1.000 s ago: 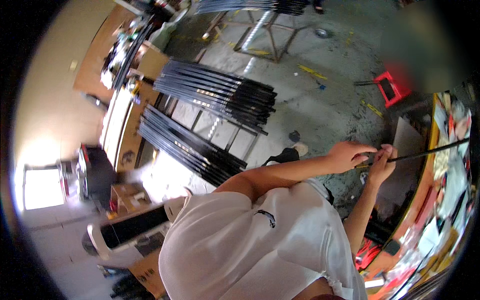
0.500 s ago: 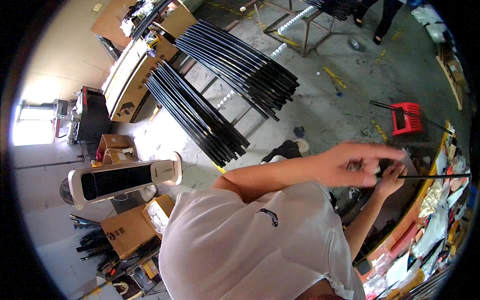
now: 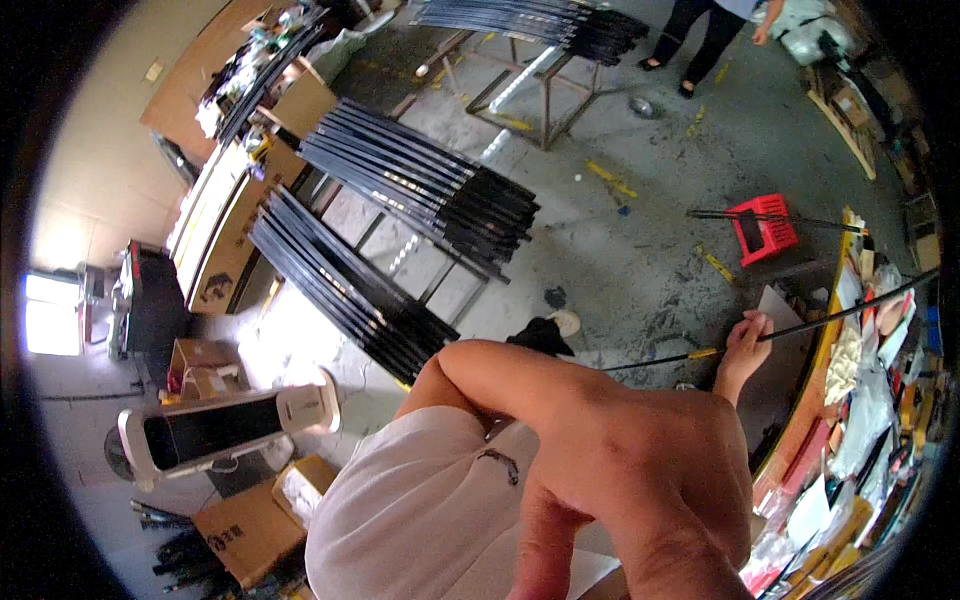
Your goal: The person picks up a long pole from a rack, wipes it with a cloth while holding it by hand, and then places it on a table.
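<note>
Well, right hand [image 3: 746, 342]: fingers closed around a slim black rod [image 3: 825, 320], held out to the right of the body
Rod position: slanting up to the right across the right hand, its far end reaching over the cluttered workbench [image 3: 787, 458]; a yellow band [image 3: 703, 353] sits on it, left of the grip
Left hand [image 3: 645, 465]: raised close to the camera and large in view, well apart from the rod, thumb and fingers spread; the fingertips pass the lower edge, so I cannot tell whether it holds anything
Workbench top: clear plastic bags, papers and small parts, behind an orange edge
Floor beyond: a red crate [image 3: 781, 235] with thin dark rods lying across it
Racks: two rows of black rods [image 3: 425, 172] side by side to the left, another on a metal frame [image 3: 546, 110] farther off
Co-worker [image 3: 713, 45]: standing at the top right, in dark trousers
</note>
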`<state>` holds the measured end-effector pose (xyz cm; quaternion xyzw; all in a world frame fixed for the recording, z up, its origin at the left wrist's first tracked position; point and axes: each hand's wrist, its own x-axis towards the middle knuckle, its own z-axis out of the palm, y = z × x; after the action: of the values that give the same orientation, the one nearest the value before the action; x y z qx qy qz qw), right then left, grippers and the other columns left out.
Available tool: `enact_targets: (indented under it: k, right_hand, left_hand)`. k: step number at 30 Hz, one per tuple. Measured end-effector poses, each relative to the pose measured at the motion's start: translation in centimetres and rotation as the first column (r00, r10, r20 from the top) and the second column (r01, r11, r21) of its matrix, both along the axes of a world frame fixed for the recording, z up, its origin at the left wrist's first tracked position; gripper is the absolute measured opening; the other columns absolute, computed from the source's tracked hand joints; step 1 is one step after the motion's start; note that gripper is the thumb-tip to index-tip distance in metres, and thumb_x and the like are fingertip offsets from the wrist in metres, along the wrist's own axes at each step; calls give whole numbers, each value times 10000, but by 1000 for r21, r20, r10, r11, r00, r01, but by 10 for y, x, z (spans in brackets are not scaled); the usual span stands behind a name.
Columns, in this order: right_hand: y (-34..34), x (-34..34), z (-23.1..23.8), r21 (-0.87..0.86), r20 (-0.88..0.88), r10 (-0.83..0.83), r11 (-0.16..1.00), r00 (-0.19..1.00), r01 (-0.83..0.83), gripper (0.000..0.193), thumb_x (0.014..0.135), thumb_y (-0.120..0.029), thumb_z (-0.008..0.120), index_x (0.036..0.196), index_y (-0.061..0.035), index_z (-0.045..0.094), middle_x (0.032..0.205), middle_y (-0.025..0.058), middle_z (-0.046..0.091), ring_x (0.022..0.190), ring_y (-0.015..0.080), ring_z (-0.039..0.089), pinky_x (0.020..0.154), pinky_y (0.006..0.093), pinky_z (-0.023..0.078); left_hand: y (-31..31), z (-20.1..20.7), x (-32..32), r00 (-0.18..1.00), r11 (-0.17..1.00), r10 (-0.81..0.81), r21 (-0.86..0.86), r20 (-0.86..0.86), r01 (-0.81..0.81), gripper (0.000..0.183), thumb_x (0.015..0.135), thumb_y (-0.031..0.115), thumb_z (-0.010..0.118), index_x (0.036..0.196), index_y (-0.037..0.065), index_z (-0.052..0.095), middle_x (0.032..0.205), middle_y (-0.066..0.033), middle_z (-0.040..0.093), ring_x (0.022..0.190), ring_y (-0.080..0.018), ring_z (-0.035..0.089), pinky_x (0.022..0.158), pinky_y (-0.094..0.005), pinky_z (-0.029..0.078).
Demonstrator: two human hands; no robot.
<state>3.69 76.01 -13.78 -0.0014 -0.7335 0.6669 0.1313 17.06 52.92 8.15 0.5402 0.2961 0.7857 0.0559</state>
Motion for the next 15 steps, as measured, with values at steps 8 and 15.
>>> enact_targets:
  k: [8, 15]
  right_hand:
    - [-2, 5, -3, -75, 34, -30, 997, 999, 32, 262, 965, -247, 397, 788, -57, 430, 669, -38, 344, 515, 45, 239, 456, 227, 234]
    - [21, 10, -9, -106, -17, -169, 980, 985, 166, 306, 955, -301, 412, 772, -57, 441, 625, -29, 380, 499, 50, 288, 453, 228, 266]
  left_hand:
    - [5, 31, -23, 999, 995, 32, -96, -8, -33, 558, 840, 484, 481, 1093, -9, 548, 606, 19, 397, 541, -80, 368, 522, -242, 293]
    - [7, 31, -57, 901, 826, 404, -486, 157, -286, 627, 843, 549, 440, 1040, -31, 573, 570, 30, 335, 521, -90, 342, 512, -246, 262]
